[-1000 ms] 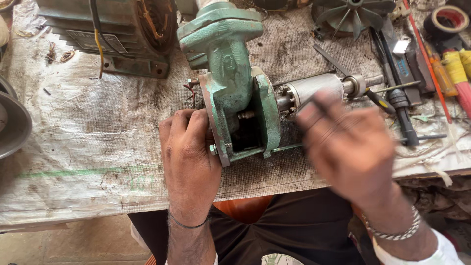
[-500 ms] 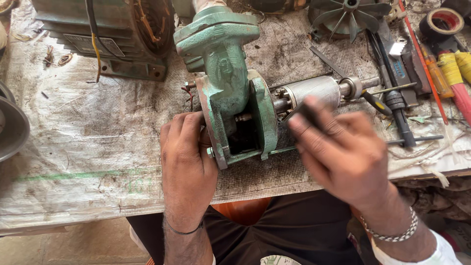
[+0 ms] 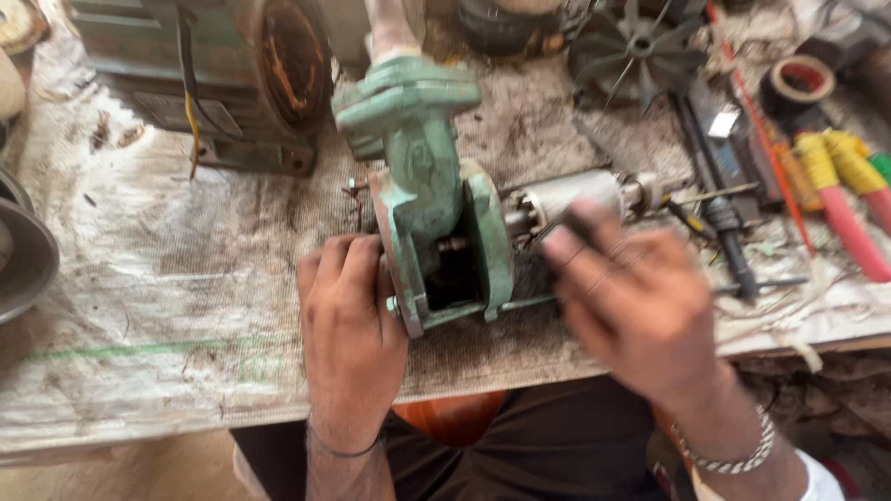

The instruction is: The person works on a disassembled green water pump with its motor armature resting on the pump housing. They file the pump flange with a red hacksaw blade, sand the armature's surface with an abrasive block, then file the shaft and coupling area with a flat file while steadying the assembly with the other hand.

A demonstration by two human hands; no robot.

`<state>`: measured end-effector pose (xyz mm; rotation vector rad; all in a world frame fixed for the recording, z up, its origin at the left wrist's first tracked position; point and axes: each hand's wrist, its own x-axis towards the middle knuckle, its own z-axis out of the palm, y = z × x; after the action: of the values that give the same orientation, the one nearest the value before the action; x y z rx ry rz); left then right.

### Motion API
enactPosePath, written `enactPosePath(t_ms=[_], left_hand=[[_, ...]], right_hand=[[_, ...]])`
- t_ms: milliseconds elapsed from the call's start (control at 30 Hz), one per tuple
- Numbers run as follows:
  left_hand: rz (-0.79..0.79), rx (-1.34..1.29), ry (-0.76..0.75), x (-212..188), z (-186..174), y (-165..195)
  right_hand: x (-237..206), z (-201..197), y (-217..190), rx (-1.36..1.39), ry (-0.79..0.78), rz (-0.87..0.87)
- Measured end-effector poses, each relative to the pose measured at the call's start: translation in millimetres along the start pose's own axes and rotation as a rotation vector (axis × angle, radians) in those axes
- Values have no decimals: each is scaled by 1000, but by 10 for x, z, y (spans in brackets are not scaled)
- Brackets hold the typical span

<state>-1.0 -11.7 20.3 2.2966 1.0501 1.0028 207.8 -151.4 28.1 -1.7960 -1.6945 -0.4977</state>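
A green cast pump housing (image 3: 429, 195) lies on a worn cloth-covered bench, with a grey rotor and shaft (image 3: 580, 197) sticking out to its right. My left hand (image 3: 348, 325) rests against the housing's left flange, fingers curled along its edge. My right hand (image 3: 640, 301) is blurred with motion just right of the housing, over the shaft area. A thin dark object shows between its fingers; I cannot tell what it is.
A green motor body (image 3: 200, 79) stands at the back left. A black fan impeller (image 3: 640, 51) lies behind. Pliers and screwdrivers with red and yellow handles (image 3: 835, 199) and a tape roll (image 3: 796, 85) sit at the right. A metal bowl's rim (image 3: 32, 250) is at far left.
My right hand has shifted left and closer to the housing, staying blurred. The view has drifted slightly. My left hand has kept its place on the flange.
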Motion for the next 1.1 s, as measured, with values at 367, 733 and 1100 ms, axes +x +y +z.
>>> enactPosePath(t_ms=[367,733,1100], left_hand=[[-10,-44,-1,55,-25,46],[-66,15,-24,68,-14,37],[-117,-91,-101,58,-39,11]], right_hand=[[-15,41,27,25,51,71],[20,48,32,-15,45,104],[-6,75,59,76,49,68]])
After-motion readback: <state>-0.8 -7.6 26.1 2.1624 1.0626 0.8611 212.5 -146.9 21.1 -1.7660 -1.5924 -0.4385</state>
